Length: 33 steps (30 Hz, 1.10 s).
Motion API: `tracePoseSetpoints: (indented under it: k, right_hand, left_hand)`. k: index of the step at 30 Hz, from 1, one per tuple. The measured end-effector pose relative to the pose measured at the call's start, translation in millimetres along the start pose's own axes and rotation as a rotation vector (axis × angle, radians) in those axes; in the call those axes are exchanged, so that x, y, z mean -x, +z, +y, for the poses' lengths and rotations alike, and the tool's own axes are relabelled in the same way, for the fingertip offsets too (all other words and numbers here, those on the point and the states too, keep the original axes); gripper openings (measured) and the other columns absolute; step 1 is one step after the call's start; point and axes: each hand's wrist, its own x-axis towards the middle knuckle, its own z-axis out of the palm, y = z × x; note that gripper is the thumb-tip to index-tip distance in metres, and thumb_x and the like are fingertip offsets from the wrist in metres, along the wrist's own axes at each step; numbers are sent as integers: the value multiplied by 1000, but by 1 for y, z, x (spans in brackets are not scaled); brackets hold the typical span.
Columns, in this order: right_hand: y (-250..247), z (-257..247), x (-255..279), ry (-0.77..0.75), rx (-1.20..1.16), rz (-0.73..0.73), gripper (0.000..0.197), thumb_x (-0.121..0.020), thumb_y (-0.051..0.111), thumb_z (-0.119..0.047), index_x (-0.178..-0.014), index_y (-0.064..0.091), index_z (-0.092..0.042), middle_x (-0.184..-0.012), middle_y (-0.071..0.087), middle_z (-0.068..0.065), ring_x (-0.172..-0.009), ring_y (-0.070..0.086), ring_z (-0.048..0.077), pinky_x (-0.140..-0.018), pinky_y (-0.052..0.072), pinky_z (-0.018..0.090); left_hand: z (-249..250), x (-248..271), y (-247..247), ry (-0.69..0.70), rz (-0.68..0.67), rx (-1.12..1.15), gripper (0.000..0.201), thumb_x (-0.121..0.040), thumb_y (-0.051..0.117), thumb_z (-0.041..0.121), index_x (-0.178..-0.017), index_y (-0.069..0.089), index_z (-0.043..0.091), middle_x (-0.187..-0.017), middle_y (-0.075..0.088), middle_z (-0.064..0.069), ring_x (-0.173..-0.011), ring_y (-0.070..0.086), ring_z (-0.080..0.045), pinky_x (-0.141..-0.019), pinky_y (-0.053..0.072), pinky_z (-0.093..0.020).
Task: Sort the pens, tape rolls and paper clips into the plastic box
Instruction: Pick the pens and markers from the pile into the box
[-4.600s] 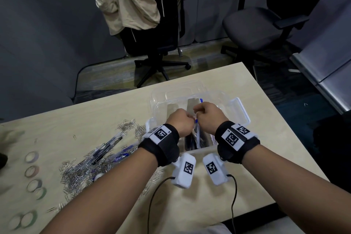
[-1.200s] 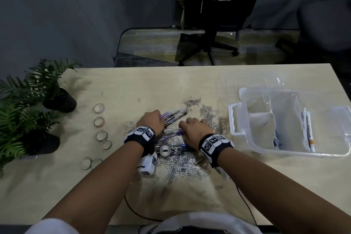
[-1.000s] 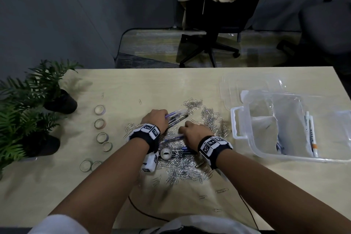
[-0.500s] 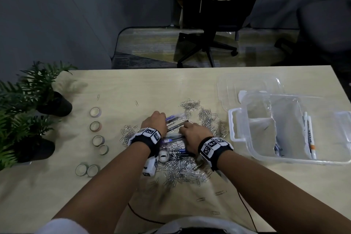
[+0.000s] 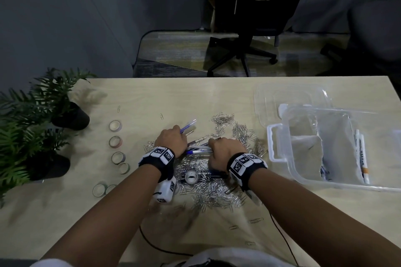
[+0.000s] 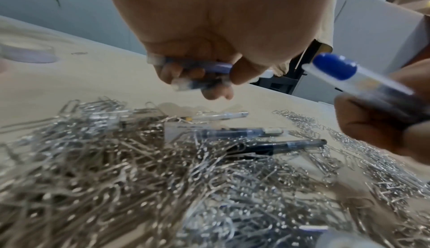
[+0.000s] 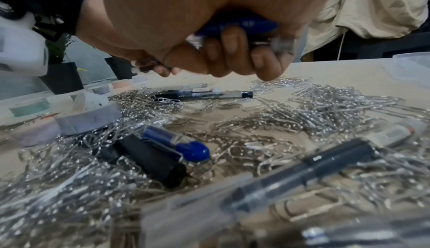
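Note:
A heap of silver paper clips (image 5: 208, 191) covers the middle of the table, with pens (image 7: 202, 94) lying in it. My left hand (image 5: 172, 140) grips a bunch of blue pens (image 5: 188, 127) just above the heap; its curled fingers (image 6: 170, 71) close round them. My right hand (image 5: 223, 150) grips other pens (image 5: 198, 151), a blue-capped one (image 7: 237, 25) among them. Several tape rolls (image 5: 115, 125) lie in a row to the left, and one white roll (image 5: 191, 176) sits in the clips. The clear plastic box (image 5: 280, 159) stands open at the right with pens (image 5: 361, 156) inside.
The box's clear lid (image 5: 290, 95) lies behind it. Two potted plants (image 5: 43, 119) stand at the table's left edge. A black cable (image 5: 156, 245) runs over the near edge. Office chairs (image 5: 245, 34) stand beyond the far edge.
4.6 s ago both hands were putting pens into the box. Since then they have come back to the heap; over the last second they have closed on pens and drawn closer together.

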Motion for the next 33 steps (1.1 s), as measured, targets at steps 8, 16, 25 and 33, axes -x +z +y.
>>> tracePoseSetpoints:
  k: [8, 16, 25, 33]
  right_hand:
    - [12, -1, -9, -12, 19, 113, 40, -87, 59, -19, -125, 49, -26, -111, 54, 4, -76, 64, 27, -63, 58, 40]
    - [13, 0, -6, 11, 80, 71, 33, -85, 66, -15, -116, 56, -17, -115, 48, 6, -68, 63, 26, -63, 61, 44]
    - [6, 0, 1, 17, -11, 59, 35, -91, 53, -34, -119, 47, -13, -110, 53, 8, -84, 63, 30, -71, 57, 42]
    - [-15, -4, 22, 59, -300, 278, 16, -94, 43, -33, -98, 38, -19, -76, 56, 3, -64, 54, 28, -57, 41, 32]
  left_hand:
    - [-10, 12, -2, 1, -35, -15, 24, -96, 49, 35, -101, 55, 12, -90, 64, -11, -70, 53, -27, -60, 42, -30]
    - [-1, 13, 6, 43, -105, -80, 15, -92, 56, 30, -102, 61, 21, -97, 68, -8, -86, 64, -30, -65, 46, -30]
    - [4, 16, 0, 57, -27, -52, 18, -95, 54, 30, -110, 60, 20, -102, 64, -6, -89, 62, -28, -65, 42, -29]
    - [15, 15, -33, -2, 101, 163, 13, -94, 53, 21, -104, 60, 17, -106, 58, -8, -95, 59, -33, -78, 48, -35]
